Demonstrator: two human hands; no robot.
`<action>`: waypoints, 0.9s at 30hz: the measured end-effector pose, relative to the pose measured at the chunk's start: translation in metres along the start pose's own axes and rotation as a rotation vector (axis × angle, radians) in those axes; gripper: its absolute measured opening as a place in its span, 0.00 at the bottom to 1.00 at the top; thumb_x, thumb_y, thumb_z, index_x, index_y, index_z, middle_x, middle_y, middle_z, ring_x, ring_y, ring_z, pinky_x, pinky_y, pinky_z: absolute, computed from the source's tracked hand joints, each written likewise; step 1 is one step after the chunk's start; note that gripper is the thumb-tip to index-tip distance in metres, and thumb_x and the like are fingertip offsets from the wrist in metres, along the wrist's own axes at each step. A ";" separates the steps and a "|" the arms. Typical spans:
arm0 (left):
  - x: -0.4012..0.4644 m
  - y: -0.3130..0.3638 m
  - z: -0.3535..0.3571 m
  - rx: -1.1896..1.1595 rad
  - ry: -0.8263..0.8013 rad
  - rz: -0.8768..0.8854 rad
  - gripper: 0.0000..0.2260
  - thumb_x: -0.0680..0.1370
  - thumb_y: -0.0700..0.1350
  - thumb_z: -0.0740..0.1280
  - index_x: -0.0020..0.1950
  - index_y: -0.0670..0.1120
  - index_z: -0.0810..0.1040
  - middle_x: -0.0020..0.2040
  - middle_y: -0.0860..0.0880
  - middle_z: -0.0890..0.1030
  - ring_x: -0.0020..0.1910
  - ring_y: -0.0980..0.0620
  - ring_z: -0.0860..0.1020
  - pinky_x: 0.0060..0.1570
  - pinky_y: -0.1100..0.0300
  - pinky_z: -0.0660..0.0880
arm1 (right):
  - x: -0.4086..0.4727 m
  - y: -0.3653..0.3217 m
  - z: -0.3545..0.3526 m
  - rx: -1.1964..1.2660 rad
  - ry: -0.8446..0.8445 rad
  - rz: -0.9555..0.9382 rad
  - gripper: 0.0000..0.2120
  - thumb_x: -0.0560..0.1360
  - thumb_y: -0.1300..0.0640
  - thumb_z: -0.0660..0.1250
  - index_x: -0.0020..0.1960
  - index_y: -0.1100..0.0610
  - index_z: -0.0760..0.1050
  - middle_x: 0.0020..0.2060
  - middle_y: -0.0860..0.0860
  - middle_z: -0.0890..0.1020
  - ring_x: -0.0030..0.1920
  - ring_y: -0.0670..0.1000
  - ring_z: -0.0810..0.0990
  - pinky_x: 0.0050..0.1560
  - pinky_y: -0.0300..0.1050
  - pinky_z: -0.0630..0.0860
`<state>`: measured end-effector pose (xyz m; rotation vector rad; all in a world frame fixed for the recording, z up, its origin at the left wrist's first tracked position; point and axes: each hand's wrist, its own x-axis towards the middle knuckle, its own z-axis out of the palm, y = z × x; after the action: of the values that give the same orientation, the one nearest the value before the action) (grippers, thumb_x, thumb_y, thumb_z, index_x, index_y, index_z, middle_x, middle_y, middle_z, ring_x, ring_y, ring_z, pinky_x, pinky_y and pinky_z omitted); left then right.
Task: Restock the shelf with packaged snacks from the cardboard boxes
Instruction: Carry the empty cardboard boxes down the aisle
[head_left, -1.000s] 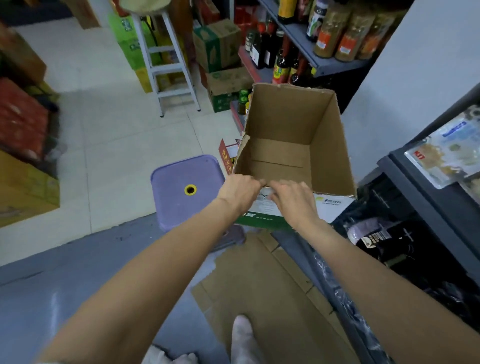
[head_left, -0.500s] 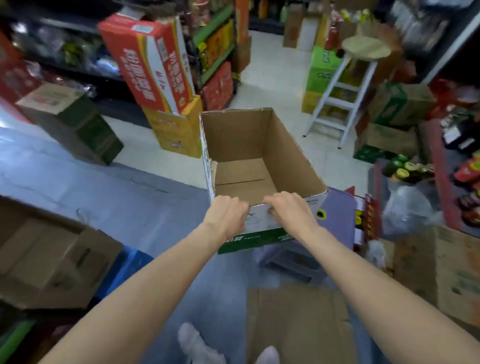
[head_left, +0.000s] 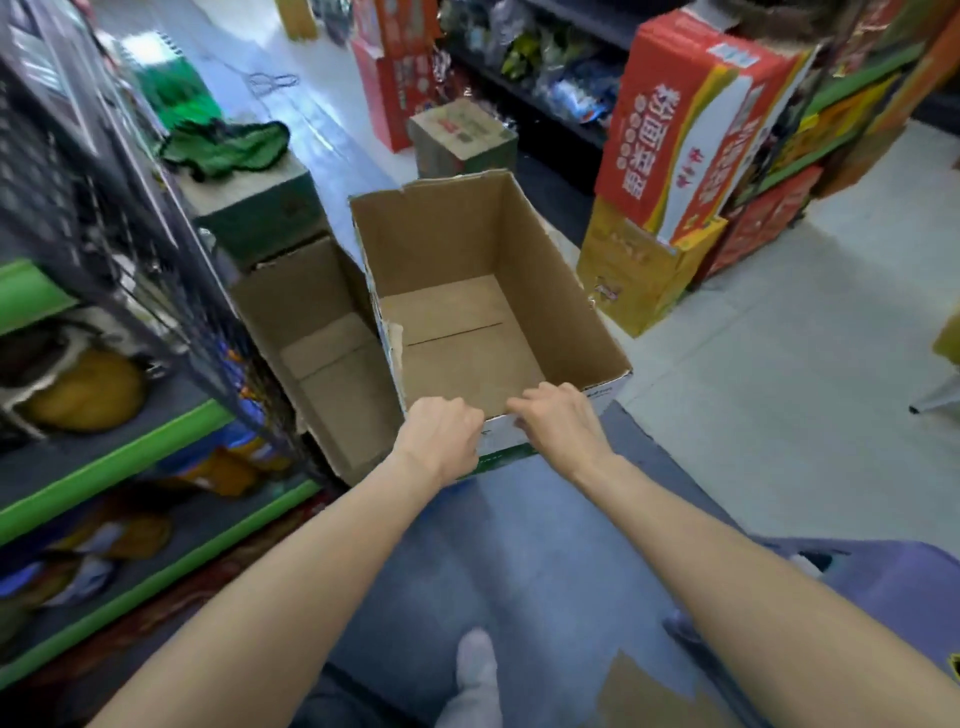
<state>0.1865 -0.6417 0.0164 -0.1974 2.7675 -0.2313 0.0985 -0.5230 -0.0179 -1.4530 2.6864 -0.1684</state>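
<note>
I hold an empty open cardboard box (head_left: 467, 291) out in front of me, above the floor. My left hand (head_left: 441, 441) and my right hand (head_left: 558, 421) both grip its near rim, side by side. Nothing lies inside the box; its bare bottom flaps show. Just to its left a second empty cardboard box (head_left: 317, 332) leans against the shelf. The green-edged shelf (head_left: 119, 457) on the left carries packaged snacks (head_left: 83, 395), blurred in this view.
A sealed box with a green cloth (head_left: 228, 145) on top stands behind the second box. Stacked red and yellow cartons (head_left: 691, 135) rise at the right, a small carton (head_left: 462, 135) behind. A purple stool (head_left: 883, 587) and flattened cardboard (head_left: 649, 696) lie near my feet.
I have turned left with the box held in both hands; the view swung from the bottle shelf and stool across the aisle to the green-edged snack shelf and the second empty box.
</note>
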 end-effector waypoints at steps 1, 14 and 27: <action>-0.001 -0.014 0.006 -0.013 -0.015 -0.037 0.09 0.76 0.42 0.59 0.52 0.44 0.78 0.52 0.45 0.82 0.51 0.41 0.80 0.43 0.56 0.73 | 0.014 -0.013 0.000 -0.029 -0.014 -0.034 0.06 0.70 0.64 0.69 0.41 0.55 0.76 0.34 0.51 0.78 0.39 0.55 0.75 0.39 0.44 0.59; -0.023 -0.110 0.047 -0.060 -0.029 -0.250 0.10 0.76 0.41 0.60 0.52 0.43 0.79 0.52 0.43 0.81 0.51 0.40 0.81 0.45 0.53 0.75 | 0.097 -0.096 0.020 0.035 -0.006 -0.260 0.07 0.74 0.65 0.62 0.47 0.56 0.77 0.40 0.53 0.80 0.45 0.55 0.73 0.42 0.46 0.59; -0.035 -0.132 0.058 -0.076 -0.017 -0.319 0.09 0.78 0.43 0.61 0.53 0.43 0.78 0.53 0.43 0.80 0.51 0.40 0.80 0.45 0.52 0.75 | 0.110 -0.124 0.020 0.006 -0.039 -0.262 0.10 0.77 0.62 0.61 0.56 0.55 0.77 0.49 0.53 0.82 0.51 0.55 0.75 0.46 0.45 0.60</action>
<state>0.2540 -0.7723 -0.0015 -0.6581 2.7180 -0.2028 0.1437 -0.6831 -0.0228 -1.7824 2.4535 -0.1623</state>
